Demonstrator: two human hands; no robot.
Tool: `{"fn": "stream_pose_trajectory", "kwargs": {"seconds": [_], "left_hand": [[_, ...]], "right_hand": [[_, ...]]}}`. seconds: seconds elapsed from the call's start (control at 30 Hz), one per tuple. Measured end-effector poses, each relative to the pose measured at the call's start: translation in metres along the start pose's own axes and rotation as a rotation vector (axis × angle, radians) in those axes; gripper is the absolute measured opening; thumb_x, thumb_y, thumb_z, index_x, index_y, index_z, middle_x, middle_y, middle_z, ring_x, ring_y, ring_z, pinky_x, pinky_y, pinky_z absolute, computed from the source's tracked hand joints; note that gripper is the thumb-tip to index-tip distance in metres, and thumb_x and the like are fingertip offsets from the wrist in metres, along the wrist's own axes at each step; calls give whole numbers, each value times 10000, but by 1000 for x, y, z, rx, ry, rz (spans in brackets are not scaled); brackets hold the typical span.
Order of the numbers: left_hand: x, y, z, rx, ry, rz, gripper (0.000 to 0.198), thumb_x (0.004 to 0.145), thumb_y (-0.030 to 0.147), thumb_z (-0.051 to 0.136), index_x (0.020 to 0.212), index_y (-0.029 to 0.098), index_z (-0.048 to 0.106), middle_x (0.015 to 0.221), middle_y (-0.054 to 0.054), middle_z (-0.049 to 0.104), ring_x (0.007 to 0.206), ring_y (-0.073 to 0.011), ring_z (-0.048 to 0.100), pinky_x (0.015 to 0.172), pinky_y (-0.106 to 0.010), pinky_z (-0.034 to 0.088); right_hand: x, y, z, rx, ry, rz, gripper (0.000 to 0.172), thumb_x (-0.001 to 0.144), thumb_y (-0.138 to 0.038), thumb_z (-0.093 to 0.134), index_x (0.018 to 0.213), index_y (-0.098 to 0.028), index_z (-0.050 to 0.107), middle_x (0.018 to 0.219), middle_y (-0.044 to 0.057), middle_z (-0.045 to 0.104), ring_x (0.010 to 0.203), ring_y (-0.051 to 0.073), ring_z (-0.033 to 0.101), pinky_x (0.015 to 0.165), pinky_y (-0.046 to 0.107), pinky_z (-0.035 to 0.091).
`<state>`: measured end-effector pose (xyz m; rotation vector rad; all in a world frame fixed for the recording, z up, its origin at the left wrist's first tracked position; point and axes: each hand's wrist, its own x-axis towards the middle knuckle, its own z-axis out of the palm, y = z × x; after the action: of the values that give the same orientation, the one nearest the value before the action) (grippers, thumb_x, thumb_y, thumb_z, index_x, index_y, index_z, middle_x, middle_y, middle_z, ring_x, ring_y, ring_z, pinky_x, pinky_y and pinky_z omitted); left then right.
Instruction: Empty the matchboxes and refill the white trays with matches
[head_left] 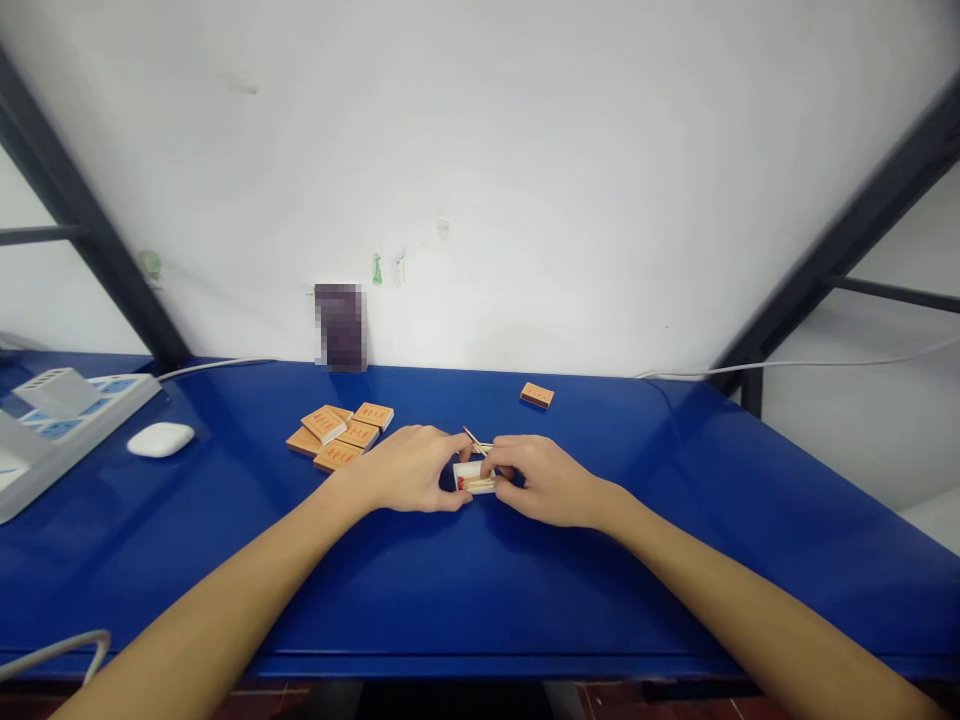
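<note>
A small white matchbox tray (470,470) lies between my hands on the blue table, with several red-tipped matches (475,484) inside. My left hand (411,468) grips its left end, thumb at the front corner and fingers at the back. At the right end, my right hand (544,480) is closed, its fingertips reaching into the tray at the plain ends of the matches. The exact contact of those fingertips is partly hidden. Just behind the tray are a few loose matches (473,438), one slanting upward, partly covered by my fingers.
Several orange matchboxes (358,433) are piled left of my left hand. One more matchbox (537,395) sits farther back, right of centre. To the left are a white earbud case (160,439) and a power strip (90,425) with plugs. A white wall rises behind the table.
</note>
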<state>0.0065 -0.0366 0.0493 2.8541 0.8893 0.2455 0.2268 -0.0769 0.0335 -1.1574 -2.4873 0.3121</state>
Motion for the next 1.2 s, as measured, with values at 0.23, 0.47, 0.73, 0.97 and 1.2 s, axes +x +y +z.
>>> {"fn": "stream_pose_trajectory", "kwargs": {"seconds": [0.23,0.47,0.73,0.97,1.2], "left_hand": [[-1,-5,-1,-111,5,-3,298,902,502,542,942,213,600,715,15,621,624,-155,564,564,-271,318],[6,-26,16,65,188,-37,249,973,258,406,1073,188,622,961,-66,588,872,-200,564,779,-331,437],[6,-34,20,111,141,-11,209,967,254,464,1024,190,654,997,-69,552,894,-195,553,841,-339,438],[7,-35,19,114,131,-17,199,979,259,458,966,191,645,945,-56,557,847,-187,556,774,-321,424],[7,-34,20,138,135,-16,187,991,247,445,932,185,611,907,-48,553,806,-183,540,723,-310,396]], "right_hand": [[2,0,0,16,8,-6,111,849,-120,562,829,-175,657,767,-8,513,632,104,442,598,231,323],[3,-1,2,51,-5,-5,132,844,-103,563,736,-169,603,740,-15,504,625,100,439,597,230,337],[3,1,0,127,27,14,102,850,-104,540,790,-175,581,765,-11,549,623,101,460,604,230,361],[2,1,-1,104,34,0,99,848,-103,544,796,-177,585,761,-14,549,625,103,462,615,237,362],[0,0,-2,31,-55,-6,124,896,-154,537,790,-181,595,773,-8,511,656,114,459,630,248,359]]}}
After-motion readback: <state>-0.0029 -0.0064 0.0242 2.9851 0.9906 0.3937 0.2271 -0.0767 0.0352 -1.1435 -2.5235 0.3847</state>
